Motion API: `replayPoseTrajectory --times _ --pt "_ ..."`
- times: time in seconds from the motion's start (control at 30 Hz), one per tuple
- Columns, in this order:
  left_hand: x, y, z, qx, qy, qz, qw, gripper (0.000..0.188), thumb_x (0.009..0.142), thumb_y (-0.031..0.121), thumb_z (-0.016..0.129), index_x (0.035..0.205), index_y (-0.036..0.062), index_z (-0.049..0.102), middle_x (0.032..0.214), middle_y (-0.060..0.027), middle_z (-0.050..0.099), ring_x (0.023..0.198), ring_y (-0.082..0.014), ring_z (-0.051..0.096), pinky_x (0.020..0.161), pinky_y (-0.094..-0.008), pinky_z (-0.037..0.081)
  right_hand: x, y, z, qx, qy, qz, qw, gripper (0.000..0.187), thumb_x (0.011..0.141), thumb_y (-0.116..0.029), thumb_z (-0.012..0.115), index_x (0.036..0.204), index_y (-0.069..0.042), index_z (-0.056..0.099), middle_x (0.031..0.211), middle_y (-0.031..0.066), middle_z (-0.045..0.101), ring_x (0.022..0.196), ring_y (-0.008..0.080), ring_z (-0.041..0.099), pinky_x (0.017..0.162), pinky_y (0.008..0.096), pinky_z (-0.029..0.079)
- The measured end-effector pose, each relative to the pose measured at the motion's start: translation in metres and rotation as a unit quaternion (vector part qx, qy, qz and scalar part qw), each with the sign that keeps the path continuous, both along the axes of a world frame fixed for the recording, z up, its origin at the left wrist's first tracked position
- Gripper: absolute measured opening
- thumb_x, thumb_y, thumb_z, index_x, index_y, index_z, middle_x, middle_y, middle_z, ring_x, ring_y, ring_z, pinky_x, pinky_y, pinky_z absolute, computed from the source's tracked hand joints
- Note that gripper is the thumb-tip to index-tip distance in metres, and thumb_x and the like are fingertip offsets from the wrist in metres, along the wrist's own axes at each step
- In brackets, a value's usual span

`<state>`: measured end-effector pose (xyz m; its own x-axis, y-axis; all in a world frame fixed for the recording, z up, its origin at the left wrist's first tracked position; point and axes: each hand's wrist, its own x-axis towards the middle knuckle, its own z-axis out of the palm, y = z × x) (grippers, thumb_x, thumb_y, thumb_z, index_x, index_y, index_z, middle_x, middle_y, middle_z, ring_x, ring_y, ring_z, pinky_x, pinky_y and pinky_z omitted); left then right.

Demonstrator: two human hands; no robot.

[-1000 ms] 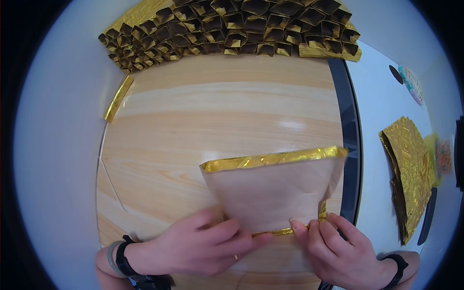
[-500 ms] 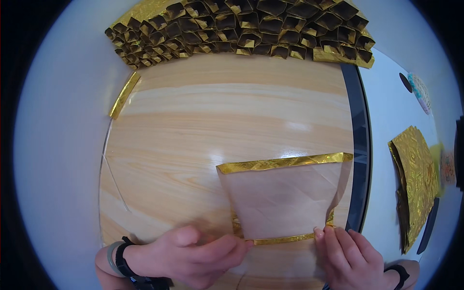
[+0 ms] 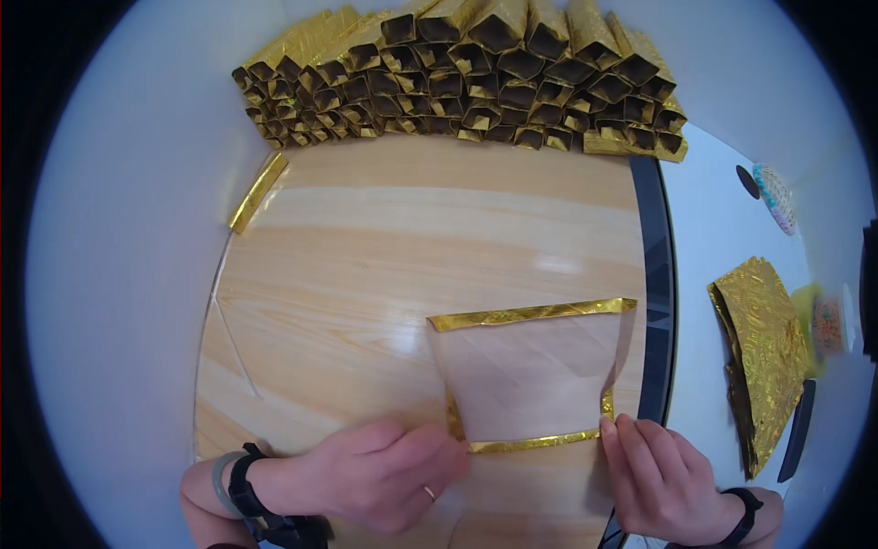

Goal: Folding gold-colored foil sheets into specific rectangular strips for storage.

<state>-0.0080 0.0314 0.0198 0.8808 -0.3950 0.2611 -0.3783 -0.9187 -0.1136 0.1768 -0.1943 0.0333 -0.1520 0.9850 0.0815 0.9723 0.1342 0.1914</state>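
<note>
A sheet of gold foil paper [image 3: 530,375] lies on the wooden table, its pale back facing up. Gold strips show along its far and near edges, where the paper is folded over, and its sides curl up a little. At the near left corner, my left hand [image 3: 389,476] is closed with its fingertips on the paper's edge. My right hand [image 3: 660,471] pinches the near right corner between thumb and forefinger. Both wrists carry dark bands.
Stacked gold paper tubes [image 3: 476,87] line the table's far side. One thin folded gold strip [image 3: 258,194] lies at the far left. On the white surface to the right are a pile of gold paper [image 3: 764,357], a woven item [image 3: 775,197] and a small tub [image 3: 828,325].
The view has shifted, showing more of the tube stack. Both hands stay at the near edge of the paper, and the left fingers have curled further in.
</note>
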Motion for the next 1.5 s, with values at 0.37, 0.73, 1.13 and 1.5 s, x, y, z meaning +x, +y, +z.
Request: replayPoseTrajectory --times 0.37,0.73,1.13,1.5 --pt "0.006 -0.006 -0.012 -0.04 -0.062 0.018 0.997 0.027 0.064 0.008 0.064 0.089 -0.0009 0.066 0.085 -0.0066 0.06 0.081 -0.0201 0.056 0.06 -0.0277 0.046 0.012 0.0 -0.012 0.052 -0.044 0.053 0.996 0.038 0.067 -0.002 0.063 0.102 0.012 0.064 0.086 0.0133 0.061 0.076 0.0187 0.056 0.061 0.0236 0.045" --pt "0.012 -0.008 -0.024 -0.192 -0.028 0.092 0.977 0.028 0.063 0.001 0.072 0.088 0.007 0.058 0.081 -0.0047 0.057 0.07 -0.0227 0.059 0.055 -0.0292 0.048 0.024 0.013 -0.035 0.139 0.191 -0.032 0.971 0.02 0.069 -0.006 0.063 0.088 -0.002 0.058 0.077 0.0061 0.05 0.07 0.0207 0.053 0.055 0.028 0.044" --pt "0.003 -0.012 -0.022 -0.187 0.021 0.084 0.978 0.019 0.072 0.005 0.058 0.091 0.0021 0.053 0.086 -0.0089 0.049 0.079 -0.0236 0.052 0.061 -0.0298 0.048 0.027 0.004 -0.005 0.065 0.229 -0.042 0.97 0.016 0.072 -0.011 0.066 0.085 -0.003 0.06 0.106 0.0126 0.057 0.097 0.0277 0.054 0.078 0.0357 0.049" --pt "0.0 -0.02 -0.012 -0.222 0.064 0.121 0.965 0.028 0.07 0.009 0.071 0.095 0.0057 0.059 0.096 -0.0087 0.053 0.095 -0.0294 0.048 0.083 -0.0388 0.042 0.052 0.024 0.019 -0.136 0.247 0.058 0.958 0.011 0.084 -0.017 0.063 0.088 -0.008 0.06 0.137 0.0235 0.043 0.138 0.0433 0.023 0.11 0.0619 0.016"
